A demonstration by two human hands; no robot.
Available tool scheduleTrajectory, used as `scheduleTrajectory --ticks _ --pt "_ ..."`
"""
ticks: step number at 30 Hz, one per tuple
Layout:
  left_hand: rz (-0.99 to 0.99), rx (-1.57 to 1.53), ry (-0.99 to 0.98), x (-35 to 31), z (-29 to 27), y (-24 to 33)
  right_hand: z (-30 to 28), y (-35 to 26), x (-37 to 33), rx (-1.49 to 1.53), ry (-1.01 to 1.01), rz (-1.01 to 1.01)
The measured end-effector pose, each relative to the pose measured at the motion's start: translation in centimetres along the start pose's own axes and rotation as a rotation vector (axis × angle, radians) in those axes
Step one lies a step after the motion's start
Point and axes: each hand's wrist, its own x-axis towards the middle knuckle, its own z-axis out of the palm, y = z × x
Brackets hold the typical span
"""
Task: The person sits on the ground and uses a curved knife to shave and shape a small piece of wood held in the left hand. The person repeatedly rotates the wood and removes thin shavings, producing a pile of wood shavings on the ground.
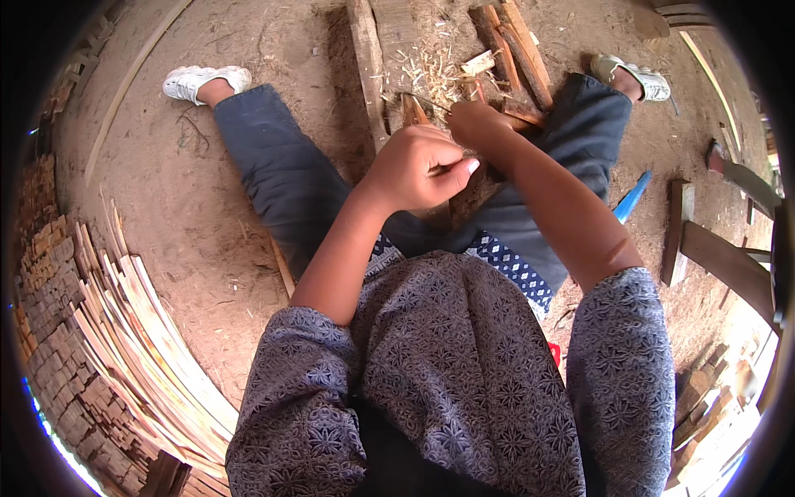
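Note:
My left hand (422, 168) is closed in a fist in front of my lap, thumb lying toward the right. Past its knuckles the tip of a brown piece of wood (414, 109) sticks out; the rest is hidden by the hand. Just right of it and slightly farther off, my right hand (479, 126) is closed on a knife, whose thin dark blade (434, 103) reaches left across the wood's tip. The fingers hide its handle. Below the blade runs a wooden beam (364, 58) between my outstretched legs, with pale shavings (431, 76) heaped beside it.
Split wood sticks (523, 50) lie beyond my right hand. Stacked wood strips (157, 331) stand at the left. A blue object (633, 197) lies by my right leg, near a wooden frame (720, 261). Another person's foot (715, 156) shows at the far right.

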Motion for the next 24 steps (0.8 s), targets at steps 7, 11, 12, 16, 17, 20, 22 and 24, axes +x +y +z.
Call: scheduleTrajectory --ticks 7,11,12,16,17,20,22,24 --pt "0.014 0.081 -0.073 -0.4 0.6 -0.2 -0.4 -0.8 2.3 -0.041 -0.027 -0.006" --pt "0.027 0.07 0.04 -2.0 0.3 -0.7 -0.4 -0.6 -0.2 -0.272 0.327 -0.298" --pt "0.023 0.079 0.038 -2.2 0.1 -0.8 -0.5 -0.1 -0.7 -0.329 0.313 -0.359" --pt "-0.018 0.057 -0.008 -2.7 -0.5 -1.0 -1.4 0.3 -3.7 -0.373 0.325 -0.47" --pt "-0.009 0.052 -0.019 -2.5 -0.5 -1.1 -1.2 0.5 -3.8 -0.328 0.341 -0.442" --pt "-0.001 0.02 -0.016 -2.5 -0.6 -1.1 -2.1 -1.0 -5.4 -0.203 0.315 -0.329" --pt "0.001 0.004 -0.018 -2.4 -0.7 -1.0 -2.4 -1.7 -5.9 -0.139 0.253 -0.253" --pt "0.01 -0.003 -0.033 -2.1 -0.9 -0.8 -1.9 -1.7 -5.9 -0.094 0.175 -0.185"
